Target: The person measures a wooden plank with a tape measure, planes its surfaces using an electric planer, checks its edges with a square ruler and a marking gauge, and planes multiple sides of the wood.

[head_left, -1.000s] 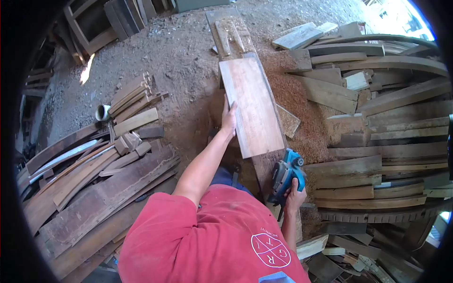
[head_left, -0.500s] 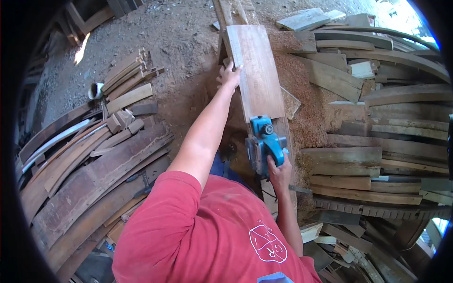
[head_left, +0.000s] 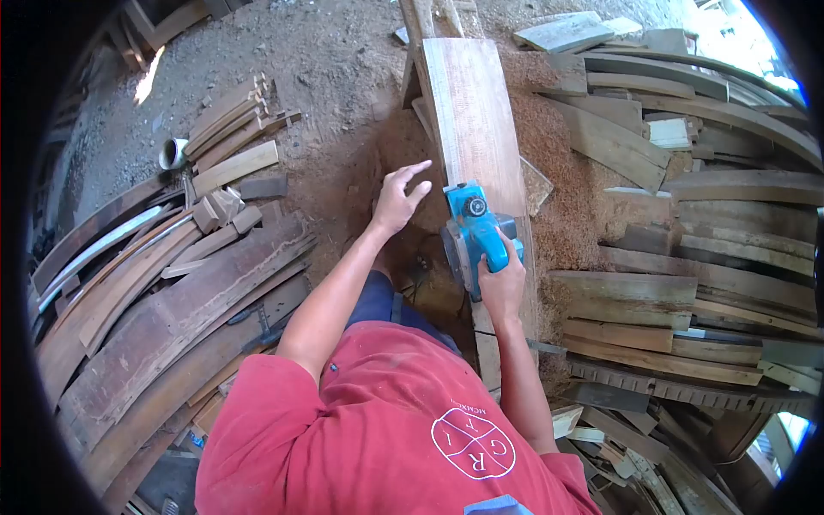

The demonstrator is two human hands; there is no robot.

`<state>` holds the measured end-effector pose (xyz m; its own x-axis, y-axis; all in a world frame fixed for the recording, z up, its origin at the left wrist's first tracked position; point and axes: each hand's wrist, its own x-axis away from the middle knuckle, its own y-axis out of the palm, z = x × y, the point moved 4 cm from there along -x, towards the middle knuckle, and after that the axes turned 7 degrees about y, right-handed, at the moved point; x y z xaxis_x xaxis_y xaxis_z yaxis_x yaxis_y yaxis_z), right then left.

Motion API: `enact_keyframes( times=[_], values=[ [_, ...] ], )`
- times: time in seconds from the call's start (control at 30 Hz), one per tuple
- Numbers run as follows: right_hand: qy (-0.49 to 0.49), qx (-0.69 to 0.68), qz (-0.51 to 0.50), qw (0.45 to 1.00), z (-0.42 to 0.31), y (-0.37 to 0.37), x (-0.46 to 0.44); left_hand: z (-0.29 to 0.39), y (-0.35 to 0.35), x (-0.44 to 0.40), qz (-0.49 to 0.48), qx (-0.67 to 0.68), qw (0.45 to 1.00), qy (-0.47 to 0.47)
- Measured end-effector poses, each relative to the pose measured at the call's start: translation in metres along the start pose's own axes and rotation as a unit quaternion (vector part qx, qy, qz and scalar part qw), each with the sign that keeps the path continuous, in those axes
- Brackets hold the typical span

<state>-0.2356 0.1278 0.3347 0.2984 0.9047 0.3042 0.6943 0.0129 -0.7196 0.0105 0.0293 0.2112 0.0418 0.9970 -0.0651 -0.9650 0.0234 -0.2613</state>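
Observation:
My right hand (head_left: 503, 276) is wrapped round the rear handle of a teal electric planer (head_left: 479, 232). The planer's front rests over the near end of a wide, pale wooden board (head_left: 472, 116), which lies lengthwise on a narrow plank bench (head_left: 515, 300). My left hand (head_left: 401, 199) hovers to the left of the board, apart from it, with thumb and fingers spread and nothing held. The planer's underside is hidden.
Reddish shavings (head_left: 562, 197) cover the ground right of the bench. Stacked curved timbers (head_left: 738, 180) fill the right side. More planks (head_left: 180, 326) and a hammer (head_left: 264, 330) lie at left, near a pipe piece (head_left: 173, 154).
My left hand has let go of the board's left edge and come back toward me. The planer has shifted slightly forward over the board's near end, still in my right hand.

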Motion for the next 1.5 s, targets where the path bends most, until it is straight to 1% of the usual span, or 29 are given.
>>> enact_keyframes(
  times=[0.03,0.07,0.13,0.17,0.23,0.27,0.3,0.37,0.4,0.5,0.53,0.57,0.67,0.7,0.77,0.83,0.9,0.97,1.03,1.07,1.13,1.17,1.23,1.27,1.33,1.37,1.43,1.47,1.5],
  values=[
    [0.005,0.004,-0.002,1.0,-0.002,0.002,-0.006,0.016,0.0,-0.005,-0.016,-0.036,0.999,0.023],
    [0.011,0.006,-0.003,1.0,-0.006,0.004,-0.011,0.026,-0.002,-0.009,-0.014,-0.038,0.999,0.021],
    [0.004,0.002,-0.005,1.0,-0.012,0.007,-0.019,0.047,0.001,-0.019,-0.059,-0.066,0.993,0.075],
    [-0.002,0.001,-0.004,1.0,-0.016,0.007,-0.023,0.052,0.001,-0.024,-0.061,-0.067,0.993,0.073],
    [-0.004,0.004,-0.002,1.0,-0.024,0.009,-0.03,0.057,0.002,-0.032,-0.081,-0.02,0.996,0.035],
    [-0.01,0.007,0.0,1.0,-0.029,0.01,-0.035,0.054,0.001,-0.034,-0.066,-0.015,0.997,0.02],
    [-0.011,0.007,-0.002,1.0,-0.034,0.011,-0.04,0.049,0.001,-0.034,-0.065,-0.016,0.998,0.019],
    [-0.001,0.014,-0.004,1.0,-0.041,0.013,-0.049,0.032,-0.005,-0.028,-0.009,-0.039,0.999,-0.02],
    [0.001,0.014,-0.005,1.0,-0.045,0.014,-0.053,0.026,-0.007,-0.024,0.003,-0.044,0.999,-0.029],
    [-0.008,0.02,-0.003,1.0,-0.056,0.02,-0.067,0.002,-0.013,-0.009,0.009,-0.082,0.996,-0.047],
    [-0.01,0.017,-0.003,1.0,-0.06,0.021,-0.072,-0.005,-0.012,-0.006,0.017,-0.07,0.996,-0.062],
    [-0.012,0.015,-0.003,1.0,-0.062,0.022,-0.076,-0.016,-0.011,-0.002,0.017,-0.07,0.995,-0.063],
    [-0.035,0.016,0.004,0.999,-0.071,0.026,-0.091,-0.067,0.007,0.022,-0.044,-0.037,0.986,-0.153],
    [-0.035,0.016,0.004,0.999,-0.074,0.027,-0.096,-0.065,0.01,0.028,-0.044,-0.037,0.986,-0.154],
    [-0.033,0.015,-0.001,0.999,-0.083,0.029,-0.106,-0.065,0.029,0.047,-0.187,-0.124,0.951,-0.213],
    [-0.039,0.021,0.001,0.999,-0.089,0.033,-0.117,-0.088,0.063,0.076,-0.323,-0.111,0.916,-0.211],
    [-0.043,0.027,0.003,0.999,-0.098,0.036,-0.127,-0.058,0.083,0.087,-0.428,-0.093,0.871,-0.223],
    [-0.038,0.049,0.007,0.998,-0.109,0.036,-0.137,-0.112,0.138,0.133,-0.5,-0.104,0.846,-0.152],
    [-0.034,0.049,0.007,0.998,-0.119,0.038,-0.147,-0.071,0.141,0.126,-0.603,-0.068,0.74,-0.291],
    [-0.03,0.049,0.008,0.998,-0.123,0.04,-0.151,-0.067,0.146,0.129,-0.602,-0.067,0.74,-0.292],
    [-0.027,0.042,0.008,0.999,-0.131,0.043,-0.161,-0.058,0.155,0.138,-0.637,-0.08,0.739,-0.204],
    [-0.023,0.036,0.01,0.999,-0.134,0.045,-0.166,-0.053,0.154,0.134,-0.637,-0.078,0.739,-0.206],
    [-0.041,0.033,0.018,0.998,-0.139,0.05,-0.179,-0.043,0.149,0.132,-0.667,-0.061,0.699,-0.251],
    [-0.061,0.028,0.028,0.997,-0.145,0.051,-0.185,-0.043,0.146,0.13,-0.666,-0.06,0.7,-0.253],
    [-0.057,0.03,0.028,0.997,-0.154,0.055,-0.196,-0.04,0.139,0.13,-0.711,-0.037,0.663,-0.231],
    [-0.055,0.032,0.03,0.998,-0.16,0.056,-0.202,-0.045,0.138,0.132,-0.71,-0.035,0.664,-0.233],
    [-0.058,0.026,0.027,0.998,-0.169,0.06,-0.214,-0.052,0.134,0.134,-0.719,-0.007,0.668,-0.193],
    [-0.06,0.021,0.027,0.998,-0.175,0.061,-0.22,-0.053,0.127,0.132,-0.717,-0.006,0.669,-0.194],
    [-0.061,0.022,0.024,0.998,-0.181,0.062,-0.225,-0.054,0.12,0.127,-0.692,0.029,0.693,-0.199]
  ],
)
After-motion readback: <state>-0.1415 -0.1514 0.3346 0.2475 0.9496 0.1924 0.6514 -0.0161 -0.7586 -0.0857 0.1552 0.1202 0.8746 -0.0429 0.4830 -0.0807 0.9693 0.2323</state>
